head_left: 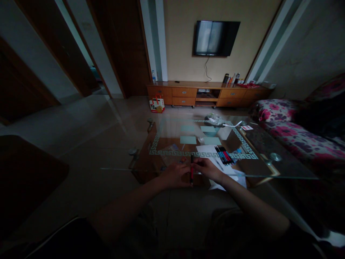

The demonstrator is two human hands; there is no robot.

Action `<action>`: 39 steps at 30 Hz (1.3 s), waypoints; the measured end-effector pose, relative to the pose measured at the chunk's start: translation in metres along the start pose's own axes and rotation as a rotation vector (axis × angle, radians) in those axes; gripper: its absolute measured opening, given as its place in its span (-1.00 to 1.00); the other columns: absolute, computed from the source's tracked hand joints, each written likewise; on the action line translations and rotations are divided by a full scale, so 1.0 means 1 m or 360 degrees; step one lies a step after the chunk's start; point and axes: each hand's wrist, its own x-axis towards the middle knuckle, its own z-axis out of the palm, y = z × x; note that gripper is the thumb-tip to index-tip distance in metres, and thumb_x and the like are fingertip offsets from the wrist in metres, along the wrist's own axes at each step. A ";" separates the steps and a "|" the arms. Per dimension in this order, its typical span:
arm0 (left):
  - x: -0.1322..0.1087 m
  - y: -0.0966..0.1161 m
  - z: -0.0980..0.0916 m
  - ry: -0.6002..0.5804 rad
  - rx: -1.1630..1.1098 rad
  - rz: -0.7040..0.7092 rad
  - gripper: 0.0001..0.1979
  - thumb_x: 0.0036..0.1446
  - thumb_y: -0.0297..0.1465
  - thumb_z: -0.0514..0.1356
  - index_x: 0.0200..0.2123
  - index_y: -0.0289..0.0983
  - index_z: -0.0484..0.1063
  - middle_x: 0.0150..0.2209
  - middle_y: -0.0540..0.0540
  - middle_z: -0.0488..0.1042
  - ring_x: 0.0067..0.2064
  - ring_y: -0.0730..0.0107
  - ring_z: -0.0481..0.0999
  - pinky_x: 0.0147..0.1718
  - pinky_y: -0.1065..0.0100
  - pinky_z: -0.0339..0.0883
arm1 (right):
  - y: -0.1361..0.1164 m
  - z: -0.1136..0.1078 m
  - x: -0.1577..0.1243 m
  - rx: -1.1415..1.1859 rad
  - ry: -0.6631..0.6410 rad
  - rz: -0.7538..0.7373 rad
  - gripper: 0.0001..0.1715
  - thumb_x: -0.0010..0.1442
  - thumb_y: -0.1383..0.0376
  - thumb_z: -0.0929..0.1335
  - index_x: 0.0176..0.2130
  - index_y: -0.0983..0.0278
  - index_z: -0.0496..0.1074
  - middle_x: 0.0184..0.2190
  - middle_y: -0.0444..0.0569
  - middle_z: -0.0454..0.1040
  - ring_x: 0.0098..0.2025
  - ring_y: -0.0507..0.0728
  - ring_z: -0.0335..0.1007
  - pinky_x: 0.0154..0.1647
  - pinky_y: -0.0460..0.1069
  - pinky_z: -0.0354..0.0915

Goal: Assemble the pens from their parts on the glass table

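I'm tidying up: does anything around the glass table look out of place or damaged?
White papers lie askew at the near edge of the glass table, appearing to jut past it, though whether above or beneath the glass is unclear. A crumpled plastic bag shows at the far side. No spill or damage is visible.

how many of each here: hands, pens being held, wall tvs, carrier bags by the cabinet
Hands: 2, the left hand and the right hand
Held pens: 1, the red and black pen
Wall TVs: 1, the flat screen
Carrier bags: 1, the printed bag by the cabinet
Total: 5
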 end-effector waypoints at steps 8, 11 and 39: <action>-0.004 -0.007 0.004 -0.0080 -0.0010 -0.0143 -0.21 -0.04 -0.03 0.36 0.21 -0.13 0.22 0.07 -0.19 0.44 -0.01 0.06 0.49 -0.05 0.15 0.34 | 0.005 -0.028 0.006 -0.0420 0.0482 0.0152 -0.65 0.22 0.11 0.29 -0.13 0.30 0.44 -0.34 -0.02 0.55 -0.42 0.09 0.47 -0.39 -0.05 0.35; -0.005 -0.008 0.006 -0.0082 -0.0010 -0.0145 -0.31 0.03 -0.08 0.34 0.19 -0.14 0.25 0.09 -0.19 0.43 -0.01 0.09 0.50 -0.04 0.16 0.33 | 0.012 -0.061 0.009 -0.1345 0.0767 0.0187 -0.69 0.23 0.21 0.29 -0.13 0.30 0.52 -0.28 0.03 0.59 -0.30 0.11 0.51 -0.23 -0.05 0.34; -0.007 -0.007 -0.011 -0.0039 0.0147 -0.0054 -0.60 0.19 -0.26 0.22 0.07 -0.20 0.33 -0.01 -0.15 0.46 -0.07 0.18 0.50 -0.11 0.25 0.36 | 0.032 -0.101 0.017 -0.1878 0.0936 0.0580 -0.71 0.19 0.31 0.30 -0.22 0.41 0.57 -0.23 0.33 0.55 -0.21 0.26 0.52 -0.20 0.01 0.30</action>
